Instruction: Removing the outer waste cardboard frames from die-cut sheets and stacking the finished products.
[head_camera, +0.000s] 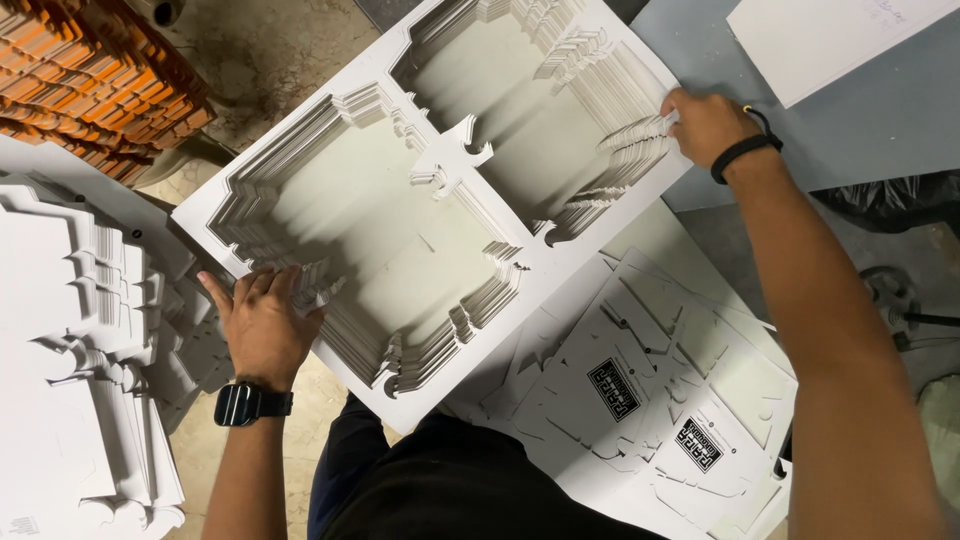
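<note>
A thick stack of white die-cut cardboard frames (300, 150), with two large cut-out openings, lies tilted in front of me. My left hand (262, 322), with a black watch on the wrist, grips the stack's near-left inner edge. My right hand (705, 122), with a black band on the wrist, pinches the stack's far-right inner edge. Both hands hold the same stack.
A pile of white die-cut blanks (70, 330) stands at the left. More cut card pieces with black printed squares (650, 400) lie at the lower right. Orange stacked material (90, 80) sits at the top left. A grey table (860, 110) with a white sheet (820, 40) is at the top right.
</note>
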